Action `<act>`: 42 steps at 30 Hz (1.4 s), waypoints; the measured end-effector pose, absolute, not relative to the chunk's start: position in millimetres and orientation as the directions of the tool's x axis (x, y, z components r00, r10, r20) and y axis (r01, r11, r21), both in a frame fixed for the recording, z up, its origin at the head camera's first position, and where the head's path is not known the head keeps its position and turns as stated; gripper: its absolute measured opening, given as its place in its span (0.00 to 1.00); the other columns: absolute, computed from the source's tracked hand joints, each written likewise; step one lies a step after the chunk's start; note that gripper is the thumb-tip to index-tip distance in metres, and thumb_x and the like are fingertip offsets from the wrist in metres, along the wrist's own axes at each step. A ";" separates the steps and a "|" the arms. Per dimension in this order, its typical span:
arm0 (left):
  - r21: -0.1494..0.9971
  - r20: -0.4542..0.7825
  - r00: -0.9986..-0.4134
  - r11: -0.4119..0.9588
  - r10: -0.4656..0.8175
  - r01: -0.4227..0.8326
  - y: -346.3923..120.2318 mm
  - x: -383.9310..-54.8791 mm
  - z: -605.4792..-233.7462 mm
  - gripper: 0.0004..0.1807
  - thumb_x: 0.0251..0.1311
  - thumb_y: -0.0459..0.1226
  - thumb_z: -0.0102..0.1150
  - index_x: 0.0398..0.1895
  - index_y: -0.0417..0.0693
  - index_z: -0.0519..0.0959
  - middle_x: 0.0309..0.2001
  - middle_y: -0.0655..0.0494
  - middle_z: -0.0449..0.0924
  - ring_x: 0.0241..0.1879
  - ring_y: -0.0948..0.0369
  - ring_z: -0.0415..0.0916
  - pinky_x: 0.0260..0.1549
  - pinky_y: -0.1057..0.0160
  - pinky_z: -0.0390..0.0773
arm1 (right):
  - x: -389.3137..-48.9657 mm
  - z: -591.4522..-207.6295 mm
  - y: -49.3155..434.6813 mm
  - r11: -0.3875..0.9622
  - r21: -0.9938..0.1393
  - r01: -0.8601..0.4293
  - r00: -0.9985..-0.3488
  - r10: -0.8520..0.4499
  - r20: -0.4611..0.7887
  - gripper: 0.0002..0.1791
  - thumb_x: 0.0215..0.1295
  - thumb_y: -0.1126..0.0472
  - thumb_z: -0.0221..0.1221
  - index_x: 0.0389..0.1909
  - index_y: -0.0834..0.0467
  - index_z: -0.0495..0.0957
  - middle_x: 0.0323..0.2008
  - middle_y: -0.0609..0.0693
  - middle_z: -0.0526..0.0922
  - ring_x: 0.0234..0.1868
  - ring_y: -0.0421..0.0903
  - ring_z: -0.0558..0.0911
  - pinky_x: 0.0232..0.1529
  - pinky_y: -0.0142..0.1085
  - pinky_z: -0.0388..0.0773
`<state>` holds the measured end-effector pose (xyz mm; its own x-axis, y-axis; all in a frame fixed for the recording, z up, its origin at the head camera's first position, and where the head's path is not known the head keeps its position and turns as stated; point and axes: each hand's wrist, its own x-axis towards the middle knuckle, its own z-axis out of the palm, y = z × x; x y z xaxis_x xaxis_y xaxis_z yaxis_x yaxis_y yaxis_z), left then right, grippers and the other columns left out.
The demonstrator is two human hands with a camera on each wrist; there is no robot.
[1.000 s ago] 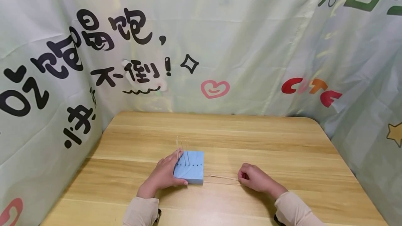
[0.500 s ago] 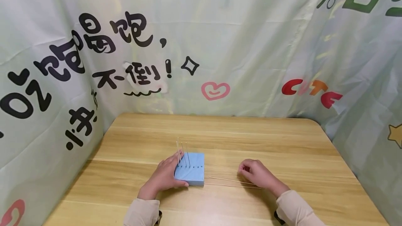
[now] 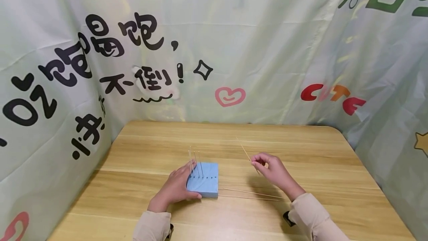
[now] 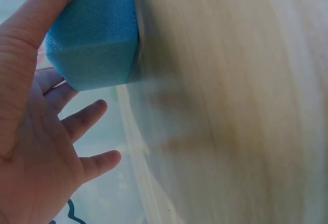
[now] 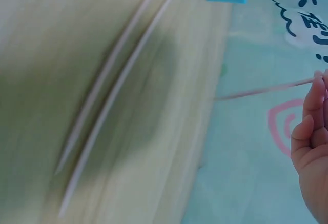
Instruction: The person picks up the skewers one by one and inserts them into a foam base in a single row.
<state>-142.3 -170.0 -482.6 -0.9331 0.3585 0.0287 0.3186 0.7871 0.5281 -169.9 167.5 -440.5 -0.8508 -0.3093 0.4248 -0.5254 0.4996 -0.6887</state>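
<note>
In the head view my left hand [image 3: 175,187] grips the left side of a blue foam block [image 3: 210,187], thumb along the near edge. Several thin sticks [image 3: 201,166] stand in the left part of a row of holes on its top. To the right, raised above the table, my right hand [image 3: 274,170] pinches a thin wooden skewer [image 3: 245,152], tilted up and to the left. Two more skewers [image 3: 250,192] lie on the table between block and right hand. The left wrist view shows the thumb against the foam block [image 4: 97,24], other fingers spread.
The wooden table [image 3: 301,144] runs back to a printed fabric curtain [image 3: 260,55] that encloses it on the left, back and right. Holes in the right part of the block have no sticks in them.
My right hand has lifted from the table with one skewer, now raised and tilted. The two other skewers stay lying on the table. My left hand keeps its hold on the block.
</note>
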 end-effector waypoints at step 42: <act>0.518 0.021 -0.929 0.791 0.370 0.327 -172.7 -144.1 -480.0 0.63 0.35 0.58 0.74 0.73 0.44 0.53 0.73 0.48 0.51 0.69 0.46 0.54 0.61 0.35 0.53 | -159.9 -388.2 38.6 0.134 -0.894 -0.428 -0.865 -0.347 0.362 0.05 0.63 0.72 0.57 0.31 0.73 0.77 0.27 0.64 0.81 0.32 0.61 0.80 0.29 0.27 0.73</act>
